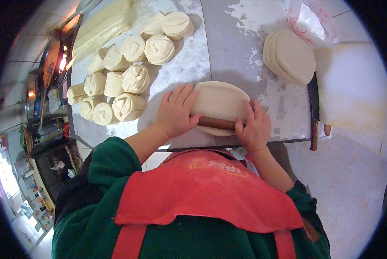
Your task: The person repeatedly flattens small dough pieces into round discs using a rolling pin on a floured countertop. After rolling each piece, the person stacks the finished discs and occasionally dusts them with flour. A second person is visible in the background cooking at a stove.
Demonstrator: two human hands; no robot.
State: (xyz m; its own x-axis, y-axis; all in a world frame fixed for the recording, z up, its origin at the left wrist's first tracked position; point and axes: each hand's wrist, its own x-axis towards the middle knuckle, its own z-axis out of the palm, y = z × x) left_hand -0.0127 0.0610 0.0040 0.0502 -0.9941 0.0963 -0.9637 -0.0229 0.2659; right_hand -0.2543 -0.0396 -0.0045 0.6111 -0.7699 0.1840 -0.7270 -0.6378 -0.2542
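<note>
A flat oval sheet of dough (221,99) lies on the metal worktop before me. A brown wooden rolling pin (216,123) rests across its near part. My left hand (178,111) covers the pin's left end, fingers spread over the dough's left edge. At the pin's right end is my right hand (254,128), its thumb and fingers around that end. Several cut pieces of rolled dough (129,106) stand in a group on the left side of the worktop. A stack of flattened dough sheets (295,57) lies at the back right.
Clear plastic sheeting (106,27) lies at the back left. A cleaver (313,106) with a wooden handle lies at the right edge, beside a pale board (352,87). A plastic bag (313,21) with red print is behind the stack. Beyond the left edge, a flame glows near a pan (52,61).
</note>
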